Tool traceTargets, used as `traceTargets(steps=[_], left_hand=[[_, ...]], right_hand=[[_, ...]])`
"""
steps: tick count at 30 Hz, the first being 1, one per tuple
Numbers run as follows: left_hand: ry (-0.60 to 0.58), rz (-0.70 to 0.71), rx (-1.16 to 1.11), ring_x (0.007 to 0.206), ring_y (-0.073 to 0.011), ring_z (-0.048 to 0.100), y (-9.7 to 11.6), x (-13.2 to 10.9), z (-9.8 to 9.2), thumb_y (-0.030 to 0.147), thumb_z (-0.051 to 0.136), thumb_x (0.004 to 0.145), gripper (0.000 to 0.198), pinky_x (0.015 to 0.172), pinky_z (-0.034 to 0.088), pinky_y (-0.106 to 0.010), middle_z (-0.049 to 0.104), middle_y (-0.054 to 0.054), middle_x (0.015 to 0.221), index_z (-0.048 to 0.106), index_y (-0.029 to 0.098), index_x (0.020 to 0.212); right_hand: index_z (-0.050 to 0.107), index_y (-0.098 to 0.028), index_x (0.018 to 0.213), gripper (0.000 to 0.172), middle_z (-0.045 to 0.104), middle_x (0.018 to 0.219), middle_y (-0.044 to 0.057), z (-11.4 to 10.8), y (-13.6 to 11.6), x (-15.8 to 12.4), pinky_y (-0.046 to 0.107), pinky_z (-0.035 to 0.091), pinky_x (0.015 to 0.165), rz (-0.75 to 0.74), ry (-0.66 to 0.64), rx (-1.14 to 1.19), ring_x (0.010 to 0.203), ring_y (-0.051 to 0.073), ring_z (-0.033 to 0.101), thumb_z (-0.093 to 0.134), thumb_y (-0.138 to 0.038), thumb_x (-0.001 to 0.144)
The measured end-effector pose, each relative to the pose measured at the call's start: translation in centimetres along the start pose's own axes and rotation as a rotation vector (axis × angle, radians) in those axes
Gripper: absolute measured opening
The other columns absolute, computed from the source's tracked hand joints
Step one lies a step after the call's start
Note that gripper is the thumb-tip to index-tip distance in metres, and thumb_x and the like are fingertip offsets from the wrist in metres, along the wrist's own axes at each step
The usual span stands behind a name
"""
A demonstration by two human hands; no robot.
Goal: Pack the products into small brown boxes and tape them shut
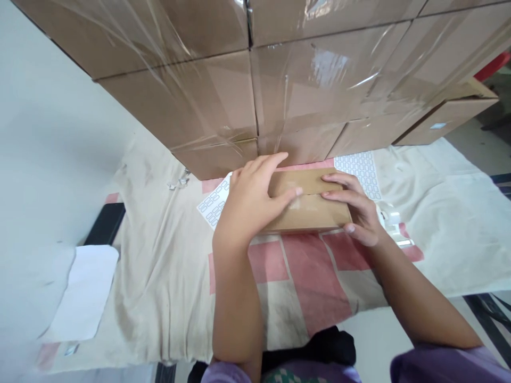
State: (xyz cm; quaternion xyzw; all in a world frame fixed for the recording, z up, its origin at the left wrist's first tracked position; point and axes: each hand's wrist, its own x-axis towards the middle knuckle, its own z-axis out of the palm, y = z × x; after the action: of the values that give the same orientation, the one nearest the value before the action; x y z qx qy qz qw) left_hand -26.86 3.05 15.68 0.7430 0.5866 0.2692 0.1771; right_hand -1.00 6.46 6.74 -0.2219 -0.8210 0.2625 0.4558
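A small brown cardboard box (309,205) lies on a cloth with pink and white squares (303,271). My left hand (249,199) rests flat on the box's left half, fingers stretched across the top towards the middle seam. My right hand (357,207) lies on the right end, fingers extended along the top flaps and thumb down the front side. A strip of clear tape seems to run along the seam between my fingertips. Both hands press on the box.
A wall of large taped cardboard cartons (255,80) stands right behind the box. Sticker sheets (361,167) lie under and beside it; another sticker sheet (213,205) is at the left. A white sheet (85,292) and a black object (106,223) lie far left.
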Motion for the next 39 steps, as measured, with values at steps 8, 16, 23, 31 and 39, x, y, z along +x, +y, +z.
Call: traceTargets(steps=[8, 16, 23, 31, 39], left_hand=[[-0.112, -0.043, 0.034, 0.130, -0.0300, 0.053, 0.2, 0.1, 0.1, 0.048, 0.070, 0.090, 0.057, 0.117, 0.029, -0.049, 0.066, 0.000, 0.137, 0.053, 0.034, 0.142], [-0.099, -0.012, 0.067, 0.123, -0.0267, 0.056, 0.1, 0.5, 0.8, 0.037, 0.057, 0.099, 0.037, 0.112, 0.029, -0.052, 0.066, 0.002, 0.132, 0.057, 0.040, 0.136], [-0.032, -0.028, 0.057, 0.115, -0.0280, 0.059, 0.1, 0.8, 1.2, 0.028, 0.052, 0.101, 0.027, 0.102, 0.037, -0.052, 0.070, 0.002, 0.126, 0.063, 0.038, 0.124], [0.323, -0.003, -0.140, 0.102, -0.0226, 0.066, 0.6, -1.3, -2.0, 0.019, 0.045, 0.101, 0.027, 0.096, 0.046, -0.045, 0.073, 0.001, 0.113, 0.066, 0.031, 0.112], [0.327, -0.338, -0.116, 0.105, -0.0256, 0.061, -14.4, -3.0, -5.0, 0.050, 0.063, 0.091, 0.036, 0.093, 0.048, -0.046, 0.069, -0.002, 0.110, 0.061, 0.034, 0.123]], right_hand=[[0.066, -0.038, 0.138, 0.052, 0.054, 0.146, 0.008, 0.1, -0.1, 0.1, 0.067, 0.036, 0.116, -0.016, -0.010, 0.005, 0.135, 0.039, 0.050, 0.061, -0.058, 0.090], [0.070, -0.035, 0.130, 0.050, 0.059, 0.141, 0.009, 0.2, -0.2, 0.1, 0.067, 0.039, 0.113, -0.001, 0.023, -0.019, 0.131, 0.039, 0.053, 0.063, -0.058, 0.086], [0.069, -0.033, 0.131, 0.056, 0.061, 0.136, 0.012, 0.4, 0.0, -0.3, 0.067, 0.044, 0.106, -0.082, 0.082, -0.093, 0.124, 0.040, 0.058, 0.064, -0.062, 0.084], [0.067, -0.032, 0.132, 0.071, 0.060, 0.126, 0.013, 1.0, 1.5, -0.8, 0.065, 0.047, 0.100, -0.092, 0.307, -0.038, 0.119, 0.042, 0.057, 0.065, -0.069, 0.071], [0.062, -0.036, 0.130, 0.070, 0.057, 0.135, 0.014, 1.1, 1.6, -1.2, 0.074, 0.042, 0.102, 0.054, 0.235, 0.080, 0.132, 0.049, 0.049, 0.064, -0.073, 0.071]])
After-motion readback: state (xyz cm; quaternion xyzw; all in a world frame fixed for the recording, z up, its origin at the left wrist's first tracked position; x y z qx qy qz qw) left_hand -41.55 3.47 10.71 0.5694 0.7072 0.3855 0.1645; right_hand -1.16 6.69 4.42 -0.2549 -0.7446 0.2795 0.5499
